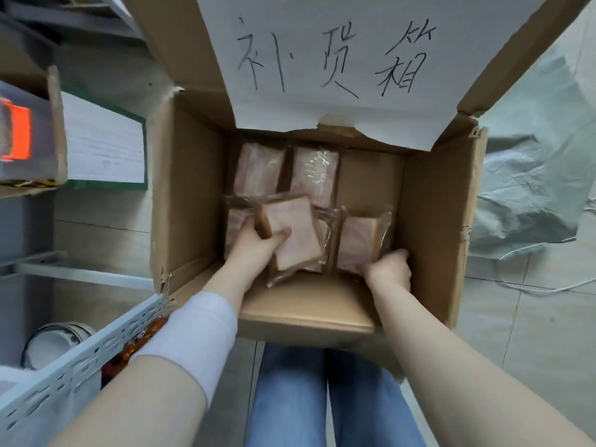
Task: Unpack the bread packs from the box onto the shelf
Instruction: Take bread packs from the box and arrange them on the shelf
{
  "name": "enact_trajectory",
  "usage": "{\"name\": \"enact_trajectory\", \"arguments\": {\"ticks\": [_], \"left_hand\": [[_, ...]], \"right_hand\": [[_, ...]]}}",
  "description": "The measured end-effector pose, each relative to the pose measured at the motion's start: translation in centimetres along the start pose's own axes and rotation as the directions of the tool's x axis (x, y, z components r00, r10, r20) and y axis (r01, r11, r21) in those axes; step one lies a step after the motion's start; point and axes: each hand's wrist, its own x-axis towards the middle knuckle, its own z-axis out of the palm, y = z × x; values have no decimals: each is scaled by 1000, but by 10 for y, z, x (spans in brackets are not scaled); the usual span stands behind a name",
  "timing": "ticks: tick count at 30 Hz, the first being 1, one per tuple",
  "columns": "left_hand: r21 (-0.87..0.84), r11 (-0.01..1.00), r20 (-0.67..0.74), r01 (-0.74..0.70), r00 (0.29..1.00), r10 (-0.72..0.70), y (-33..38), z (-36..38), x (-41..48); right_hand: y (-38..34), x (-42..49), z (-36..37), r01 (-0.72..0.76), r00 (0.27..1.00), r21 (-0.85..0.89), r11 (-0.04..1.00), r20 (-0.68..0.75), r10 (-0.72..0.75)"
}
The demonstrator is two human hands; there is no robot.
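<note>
An open cardboard box (180, 195) stands on the floor in front of my knees. Several clear-wrapped bread packs lie on its bottom. My left hand (254, 250) is shut on one bread pack (290, 233), lifted and tilted above the others. My right hand (390, 269) reaches to the near edge of another bread pack (361, 243) at the box's right; its fingers curl at the wrapper, and its grip is hidden. Two more packs (258, 171) (317, 175) stand at the far side.
A white paper with handwriting (322, 59) covers the raised far flap. A perforated metal shelf rail (80, 356) runs at lower left, with snack packets behind it. Shelving and a carton (32, 130) stand at left. Crumpled plastic sheeting (532, 188) lies on the tiled floor at right.
</note>
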Motion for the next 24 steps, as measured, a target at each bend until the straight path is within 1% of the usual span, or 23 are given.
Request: {"name": "enact_trajectory", "arguments": {"ticks": [2, 4, 6, 8, 10, 12, 15, 18, 21, 24], "left_hand": [[-94, 993, -1, -77, 997, 77, 9, -14, -20], [-201, 967, -16, -158, 987, 158, 20, -32, -51], [-293, 925, -49, -241, 970, 237, 37, -55, -91], [-361, 872, -118, -330, 944, 309, 52, -81, -140], [-415, 814, -196, -405, 914, 355, 63, -109, -195], [-456, 737, -301, -500, 865, 401, 70, -140, -251], [-448, 617, -490, -647, 755, 435, 69, -194, -341], [-379, 531, -674, -758, 620, 402, 51, -252, -431], [-262, 493, -823, -830, 459, 335, 12, -312, -520], [-152, 445, -922, -883, 289, 257, -45, -365, -607]], "right_hand": [[6, -18, -20, 49, 997, 53, 997, -54, -46], [10, -42, -42, 125, 990, 80, 989, -76, -120], [11, -72, -66, 251, 967, 126, 960, -76, -243], [12, -112, -93, 368, 930, 187, 911, -73, -360], [13, -159, -116, 469, 877, 250, 847, -19, -480], [12, -214, -133, 523, 807, 350, 777, 91, -584], [13, -304, -148, 624, 648, 403, 669, 210, -732], [22, -400, -147, 703, 464, 435, 562, 319, -827], [44, -496, -134, 758, 275, 471, 452, 397, -876], [86, -590, -108, 768, 95, 526, 366, 471, -877]]}}
